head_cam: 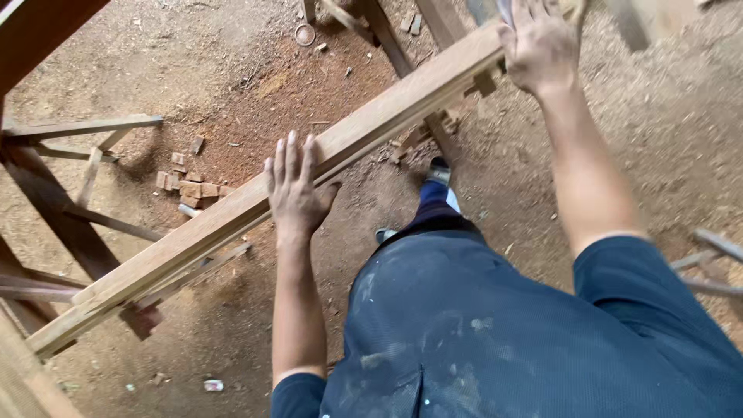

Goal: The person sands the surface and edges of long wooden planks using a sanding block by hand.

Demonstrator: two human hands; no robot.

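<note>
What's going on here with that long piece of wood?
A person leans over a long beam that runs slantwise above a sawdust floor. The left hand lies flat on its middle, fingers spread. The right hand presses on its far end. Small wood blocks lie on the floor below, and a wooden frame stands at the left.

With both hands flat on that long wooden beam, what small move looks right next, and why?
Probably a short push of the right hand along the long wooden beam, while the left hand steadies it. The left palm lies flat on the beam's top face, fingers spread; the right presses near the far end and seems to hold something pale, too cut off to identify. The beam rests slanted on a wooden trestle.
</note>
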